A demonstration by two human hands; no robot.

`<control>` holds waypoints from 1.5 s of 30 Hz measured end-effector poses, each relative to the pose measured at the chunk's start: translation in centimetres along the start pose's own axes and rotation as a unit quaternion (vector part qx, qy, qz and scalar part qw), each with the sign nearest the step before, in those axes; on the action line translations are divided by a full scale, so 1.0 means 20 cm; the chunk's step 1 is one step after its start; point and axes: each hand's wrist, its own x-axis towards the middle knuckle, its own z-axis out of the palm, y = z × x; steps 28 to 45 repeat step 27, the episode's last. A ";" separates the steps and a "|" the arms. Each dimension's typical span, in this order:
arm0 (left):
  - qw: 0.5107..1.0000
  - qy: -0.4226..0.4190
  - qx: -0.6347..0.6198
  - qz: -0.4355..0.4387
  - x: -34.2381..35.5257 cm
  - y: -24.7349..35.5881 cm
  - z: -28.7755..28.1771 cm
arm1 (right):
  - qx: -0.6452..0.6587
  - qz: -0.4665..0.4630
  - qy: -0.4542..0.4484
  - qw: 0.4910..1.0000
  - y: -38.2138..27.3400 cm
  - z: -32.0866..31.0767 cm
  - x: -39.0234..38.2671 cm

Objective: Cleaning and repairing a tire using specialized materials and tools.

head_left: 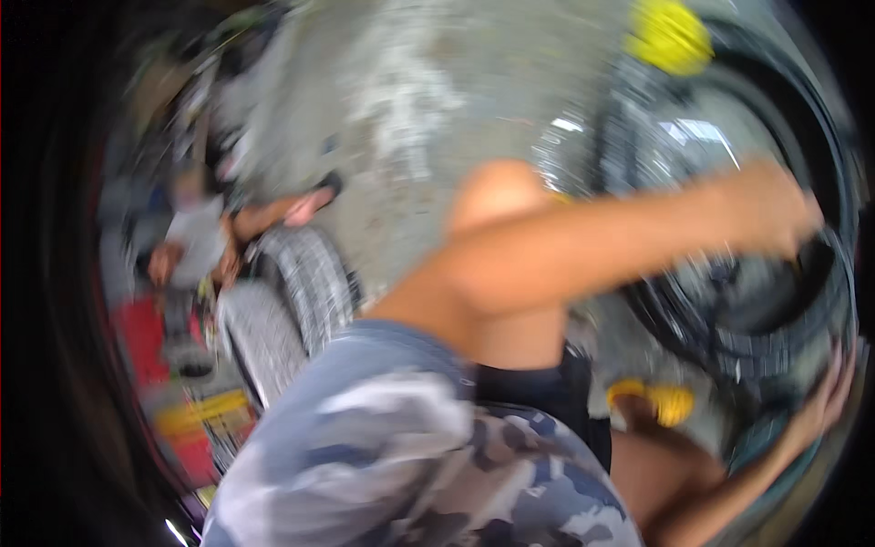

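Observation:
My left arm reaches across to the right, over a black tyre (761, 351) lying flat on the floor. My left hand (766, 210) is closed at the tyre's right side. Motion blur hides what its fingers hold, if anything. Lower right, my right hand (828, 397) is open, its fingers stretched out along the tyre's outer edge. Within the tyre's ring a grey, shiny round area shows, too smeared to name.
A yellow sandal (673, 407) is by my leg; another yellow thing (670, 36) lies beyond the tyre. Left, a person (196, 242) sits beside two upright tyres (305, 273). Red and yellow boxes (141, 342) stand near them. White stains mark the concrete floor (510, 73).

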 end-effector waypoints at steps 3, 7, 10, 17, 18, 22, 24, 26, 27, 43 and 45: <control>0.999 -0.030 0.009 -0.019 -0.04 -0.06 -0.05 | 0.311 0.126 -0.020 0.942 -0.13 0.09 -0.03; 0.989 -0.059 -0.020 -0.134 -0.06 0.05 -0.12 | 0.264 0.145 -0.008 0.953 -0.36 0.08 -0.05; 0.993 -0.059 -0.015 -0.101 -0.10 0.08 -0.08 | 0.236 0.125 0.032 0.963 -0.48 0.06 -0.10; 0.986 -0.098 0.123 -0.048 -0.31 0.01 0.02 | 0.019 0.058 -0.117 0.991 -0.39 0.18 -0.27; 0.986 -0.091 0.134 -0.029 -0.35 0.00 0.03 | 0.018 0.078 -0.145 0.986 -0.37 0.23 -0.32; 0.987 -0.137 0.060 -0.066 -0.53 -0.03 0.16 | 0.036 0.114 -0.204 0.972 -0.28 0.45 -0.49; 0.987 -0.148 0.031 -0.046 -0.59 -0.04 0.24 | 0.029 0.125 -0.204 0.971 -0.24 0.55 -0.57; 0.981 -0.167 -0.025 -0.094 -0.63 -0.05 0.29 | 0.014 0.166 -0.216 0.962 -0.18 0.61 -0.62; 0.976 -0.189 -0.051 -0.097 -0.62 -0.08 0.30 | 0.042 0.164 -0.210 0.963 -0.15 0.62 -0.63; 0.976 -0.189 -0.051 -0.097 -0.62 -0.08 0.30 | 0.042 0.164 -0.210 0.963 -0.15 0.62 -0.63; 0.976 -0.189 -0.051 -0.097 -0.62 -0.08 0.30 | 0.042 0.164 -0.210 0.963 -0.15 0.62 -0.63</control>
